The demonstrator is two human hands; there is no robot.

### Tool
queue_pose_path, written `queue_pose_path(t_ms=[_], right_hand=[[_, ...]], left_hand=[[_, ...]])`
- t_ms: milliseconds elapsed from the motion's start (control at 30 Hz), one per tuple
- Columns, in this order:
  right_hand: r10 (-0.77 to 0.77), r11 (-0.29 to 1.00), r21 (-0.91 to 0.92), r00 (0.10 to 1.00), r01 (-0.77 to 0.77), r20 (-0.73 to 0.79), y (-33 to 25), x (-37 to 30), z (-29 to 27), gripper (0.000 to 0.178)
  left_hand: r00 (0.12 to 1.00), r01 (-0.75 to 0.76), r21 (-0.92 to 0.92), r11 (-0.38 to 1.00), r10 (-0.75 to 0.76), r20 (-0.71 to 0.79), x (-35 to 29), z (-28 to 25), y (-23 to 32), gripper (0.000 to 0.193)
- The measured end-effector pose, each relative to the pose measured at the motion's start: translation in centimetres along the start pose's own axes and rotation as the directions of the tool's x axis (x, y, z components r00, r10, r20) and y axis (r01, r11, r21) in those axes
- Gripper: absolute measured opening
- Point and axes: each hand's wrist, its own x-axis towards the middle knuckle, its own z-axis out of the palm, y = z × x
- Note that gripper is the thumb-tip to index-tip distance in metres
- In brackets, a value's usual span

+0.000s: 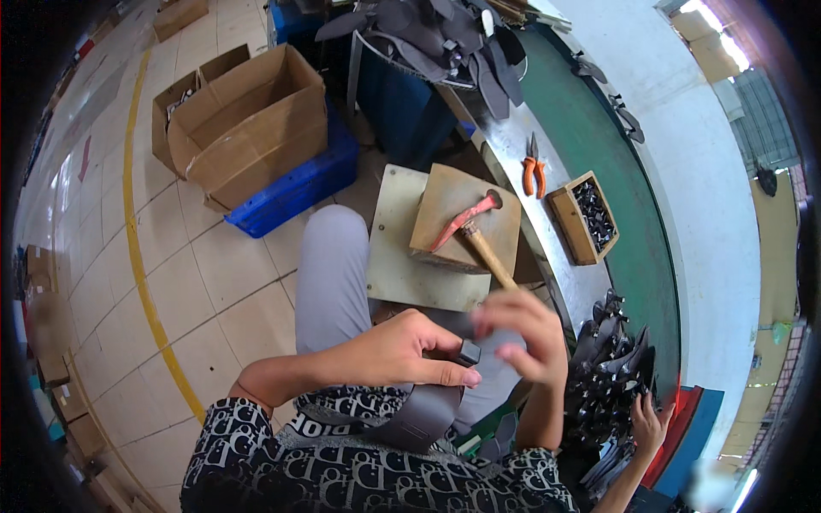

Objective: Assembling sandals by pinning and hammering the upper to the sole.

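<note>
My left hand is closed around a dark grey shoe sole, with a small black block-like piece at the thumb and forefinger. My right hand is raised just to the right of it, blurred, its thumb and fingers apart with nothing seen between them. Beyond that hand, a claw-like hammer with a red head and wooden handle lies on a wooden block. The handle's near end comes close to my right fingers. Under the block is a pale board.
On the metal-edged bench lie orange-handled pliers and a wooden box of small dark parts. Dark soles are heaped at right, where another person's hand reaches. More soles fill a rack. Cardboard boxes sit on a blue crate.
</note>
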Motion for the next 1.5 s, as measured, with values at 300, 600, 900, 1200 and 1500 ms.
queue_pose_path(t_ms=[300, 600, 900, 1200, 1500], right_hand=[[-0.423, 0.906, 0.216, 0.748, 0.365, 0.511, -3.6, 1.1, 0.4, 0.037], [-0.565, 0.794, 0.062, 0.697, 0.605, 0.442, -7.2, -7.8, 0.1, 0.030], [-0.571, 0.761, -0.162, 0.767, 0.628, 0.293, -8.1, -15.8, -0.3, 0.028], [0.255, 0.876, 0.474, 0.748, 0.089, -0.612, -1.4, -22.9, 6.7, 0.098], [0.593, 0.762, 0.627, -0.563, 0.162, -0.576, 2.4, -42.8, 16.5, 0.068]], left_hand=[[0.932, 0.137, -0.248, 0.959, -0.040, 0.360, -1.5, 1.8, 0.5, 0.028], [0.799, 0.189, -0.112, 0.976, -0.086, 0.596, -1.1, 9.2, -0.3, 0.033], [0.814, 0.144, 0.155, 0.977, -0.206, 0.543, -1.2, 14.3, 0.4, 0.031], [0.935, -0.223, 0.652, 0.724, 0.347, -0.067, 10.0, 17.9, -3.7, 0.022], [0.870, -0.465, 0.545, 0.698, 0.245, 0.429, 19.1, 26.0, -15.4, 0.044]])
